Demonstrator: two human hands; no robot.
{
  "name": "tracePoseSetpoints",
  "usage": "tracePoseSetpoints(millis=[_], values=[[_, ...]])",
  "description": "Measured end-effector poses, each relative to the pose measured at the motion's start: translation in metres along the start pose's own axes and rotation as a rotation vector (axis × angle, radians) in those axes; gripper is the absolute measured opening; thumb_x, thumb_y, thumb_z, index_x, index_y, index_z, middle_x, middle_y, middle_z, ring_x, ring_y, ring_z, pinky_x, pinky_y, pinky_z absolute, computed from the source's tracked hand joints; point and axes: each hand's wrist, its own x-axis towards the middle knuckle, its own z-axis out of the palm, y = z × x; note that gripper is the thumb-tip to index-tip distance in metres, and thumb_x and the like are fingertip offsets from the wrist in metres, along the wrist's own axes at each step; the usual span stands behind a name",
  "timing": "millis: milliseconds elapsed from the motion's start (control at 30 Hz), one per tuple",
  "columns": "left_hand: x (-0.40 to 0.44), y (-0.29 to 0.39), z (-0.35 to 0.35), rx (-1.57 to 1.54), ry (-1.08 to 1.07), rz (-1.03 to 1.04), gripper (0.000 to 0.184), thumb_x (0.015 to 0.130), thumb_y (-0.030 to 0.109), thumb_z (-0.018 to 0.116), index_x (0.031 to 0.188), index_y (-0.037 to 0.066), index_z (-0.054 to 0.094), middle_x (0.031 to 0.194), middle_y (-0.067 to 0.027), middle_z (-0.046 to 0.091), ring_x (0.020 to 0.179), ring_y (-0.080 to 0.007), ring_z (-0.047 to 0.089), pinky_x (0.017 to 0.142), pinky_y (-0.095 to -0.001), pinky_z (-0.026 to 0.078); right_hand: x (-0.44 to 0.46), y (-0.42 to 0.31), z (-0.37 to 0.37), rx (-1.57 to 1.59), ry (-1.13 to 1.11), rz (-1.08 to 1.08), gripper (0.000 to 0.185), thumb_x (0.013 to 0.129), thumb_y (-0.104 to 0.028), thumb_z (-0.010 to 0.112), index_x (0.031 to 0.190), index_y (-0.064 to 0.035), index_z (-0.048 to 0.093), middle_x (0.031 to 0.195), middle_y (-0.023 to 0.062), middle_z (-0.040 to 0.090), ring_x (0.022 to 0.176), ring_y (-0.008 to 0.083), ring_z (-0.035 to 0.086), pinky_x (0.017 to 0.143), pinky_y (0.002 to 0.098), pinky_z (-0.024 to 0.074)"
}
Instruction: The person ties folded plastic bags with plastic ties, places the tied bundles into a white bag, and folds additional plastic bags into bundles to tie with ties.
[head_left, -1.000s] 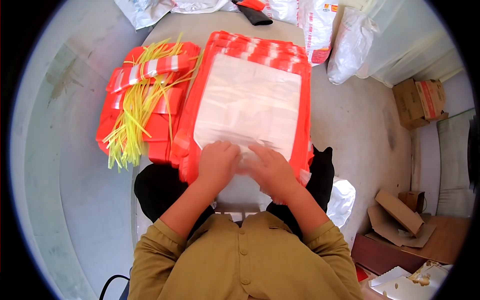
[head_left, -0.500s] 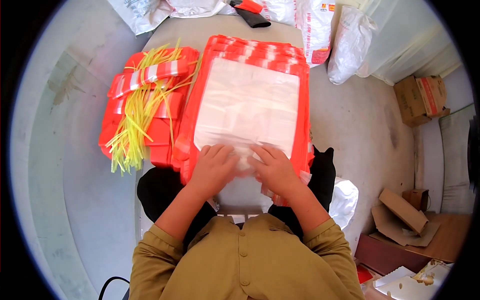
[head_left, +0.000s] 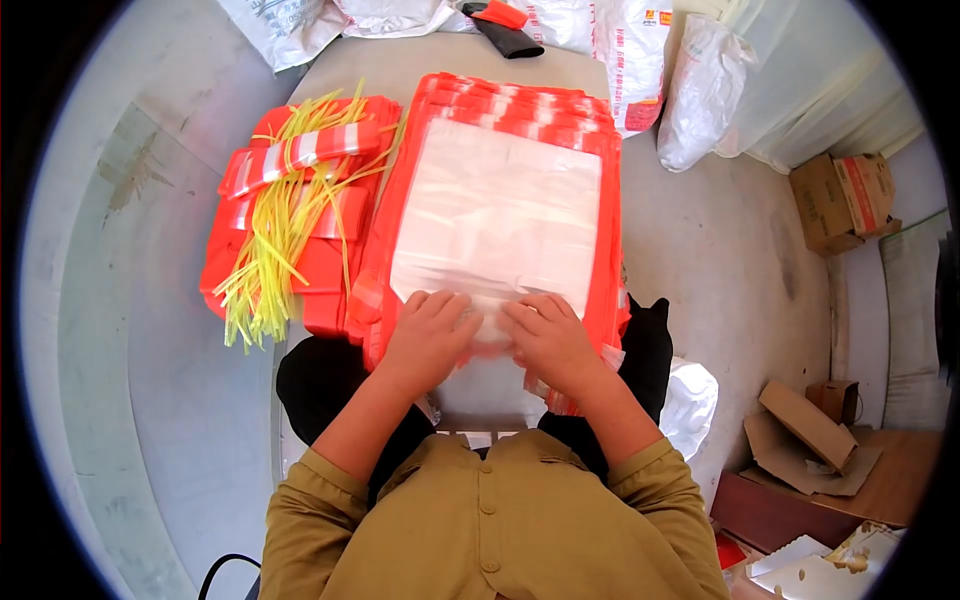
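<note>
A whitish plastic sheet [head_left: 500, 200] lies on a broad pile of red-and-white striped plastic bags [head_left: 392, 240]. At its near edge, my left hand [head_left: 432, 335] curls its fingers round the creased plastic, thumb turned inward. My right hand [head_left: 545, 340] grips the same edge a short way to the right. Between the two hands the plastic is bunched and slightly blurred. Both sets of fingertips are partly hidden in the folds. Left of the pile, yellow tie strips [head_left: 270, 250] lie across folded red bundles [head_left: 325, 270].
White woven sacks [head_left: 630, 60] stand along the far edge, near a black and red cloth item [head_left: 507, 30]. A filled white bag [head_left: 705, 95] is at the far right. Cardboard boxes [head_left: 840, 200] and flattened cardboard [head_left: 800, 440] lie on the right. My knees flank the pile's near end.
My hands keep their grip at the sheet's near edge, with only a slight shift of the right fingers. The whole view has moved very slightly.
</note>
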Motion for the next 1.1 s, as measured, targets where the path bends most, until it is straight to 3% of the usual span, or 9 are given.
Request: tracePoseSetpoints(millis=[200,533,633,700,800,933,1100], values=[[0.001,-0.001,-0.003,-0.059,-0.004,-0.035,0.031,0.082,0.011,0.065,0.112,0.010,0.071,0.098,-0.0046,0.060,0.095,-0.0259,0.059,0.088,-0.0415,0.047,0.004,-0.009,-0.007,0.088,0.057,0.073,0.054,0.070,-0.012,0.078,0.123,-0.0034,0.066,0.127,0.0098,0.065,0.122,0.0310,0.058,0.106,0.0457,0.0450],[0.017,-0.002,-0.016,-0.175,0.031,-0.102,0.029,0.078,0.002,0.066,0.105,0.007,0.073,0.093,-0.0078,0.062,0.091,-0.0294,0.060,0.080,-0.0420,0.050,0.012,-0.010,0.006,-0.033,0.189,0.098,0.036,0.078,-0.008,0.068,0.114,-0.0013,0.068,0.123,0.0129,0.068,0.114,0.0320,0.063,0.098,0.0447,0.0509],[0.017,-0.007,-0.021,-0.175,0.029,-0.123,0.030,0.076,0.001,0.070,0.105,0.006,0.072,0.102,-0.0090,0.067,0.099,-0.0310,0.063,0.085,-0.0431,0.052,0.013,-0.002,0.006,0.038,0.119,0.145,0.051,0.066,-0.004,0.075,0.117,-0.0056,0.071,0.126,0.0083,0.070,0.115,0.0310,0.065,0.096,0.0393,0.0545],[0.018,-0.013,-0.023,-0.210,0.113,-0.138,0.030,0.076,0.002,0.073,0.106,0.005,0.072,0.109,-0.0103,0.070,0.105,-0.0324,0.065,0.088,-0.0437,0.052,0.013,-0.001,-0.002,0.106,0.066,0.190,0.045,0.072,-0.002,0.073,0.116,-0.0068,0.072,0.124,0.0093,0.072,0.111,0.0315,0.067,0.094,0.0388,0.0559],[0.007,-0.031,-0.027,-0.266,0.068,-0.162,0.032,0.077,0.006,0.078,0.109,0.005,0.071,0.110,-0.0137,0.072,0.103,-0.0353,0.068,0.089,-0.0428,0.054,0.017,-0.001,-0.021,0.269,-0.103,0.343,0.036,0.080,-0.004,0.071,0.117,-0.0064,0.074,0.116,0.0124,0.074,0.101,0.0326,0.069,0.089,0.0389,0.0574],[0.000,-0.038,-0.045,-0.472,-0.173,-0.424,0.029,0.081,0.011,0.079,0.109,0.005,0.071,0.093,-0.0165,0.072,0.089,-0.0349,0.070,0.079,-0.0424,0.055,0.037,0.009,-0.066,0.620,-0.485,0.609,0.028,0.091,-0.011,0.068,0.117,-0.0022,0.073,0.098,0.0179,0.074,0.088,0.0316,0.071,0.080,0.0394,0.0572],[0.003,-0.045,-0.058,-0.572,-0.192,-0.656,0.027,0.088,0.017,0.078,0.110,0.003,0.070,0.092,-0.0169,0.072,0.084,-0.0315,0.070,0.075,-0.0371,0.054,0.061,0.040,-0.081,0.592,-0.483,0.467,0.027,0.098,-0.017,0.065,0.117,0.0005,0.071,0.083,0.0137,0.068,0.077,0.0199,0.064,0.072,0.0365,0.0528]])
